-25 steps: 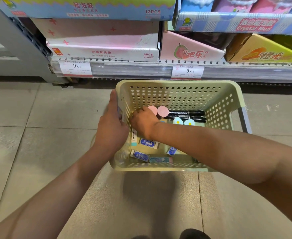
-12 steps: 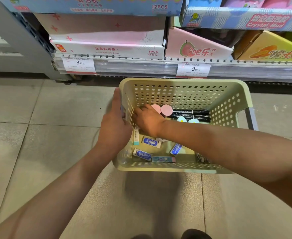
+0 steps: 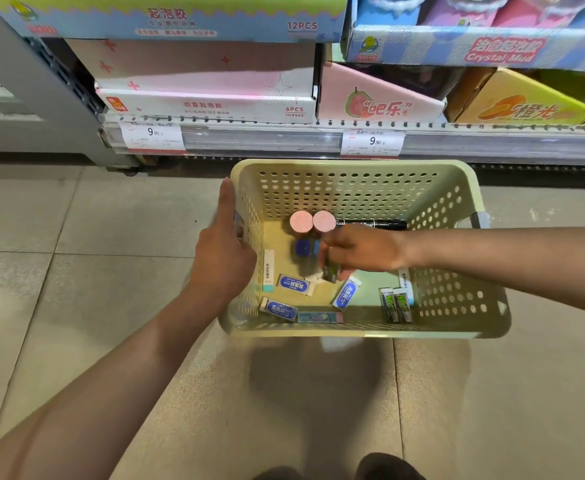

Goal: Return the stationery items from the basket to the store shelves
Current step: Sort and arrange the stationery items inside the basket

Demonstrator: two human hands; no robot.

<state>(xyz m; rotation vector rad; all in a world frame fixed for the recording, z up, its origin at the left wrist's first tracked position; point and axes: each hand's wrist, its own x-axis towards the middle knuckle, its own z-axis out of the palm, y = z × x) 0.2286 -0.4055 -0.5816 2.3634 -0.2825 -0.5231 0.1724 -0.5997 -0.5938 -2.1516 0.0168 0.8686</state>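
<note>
Right hand (image 3: pixel 363 252) moved from the upper left corner of the basket (image 3: pixel 353 181), where it was buried among the items a second ago, across to centre frame and lifted a little; fingers (image 3: pixel 332 244) now curled downward around a small dark pack with green print (image 3: pixel 331 271), pinched at its top and hanging clear of the basket floor. Looks like the same kind as the two green-and-white packs (image 3: pixel 395 304) lying side by side at the lower right of the basket. Left hand (image 3: pixel 222 258) unchanged in role: palm flat against the outside of the basket's left wall, fingers straight and pointing up-frame, gripping nothing, just steadying. Basket shifted slightly rightward in frame, standing on the tiled floor (image 3: pixel 76 271) just below the bottom shelf (image 3: pixel 284 140) with its price tags. Uncovered by the move: two pink round caps (image 3: pixel 312 221) touching each other at centre top, a black marker (image 3: pixel 374 224) behind them, a blue block (image 3: pixel 303 247), several blue-labelled erasers (image 3: pixel 293 284) scattered lower centre. Judged meaning: one item picked and ready to leave the basket, shelving of it not yet begun; most of the stock left inside, so early in the task. Matching shelf spot not visible here; only boxed goods on the shelf above.
</note>
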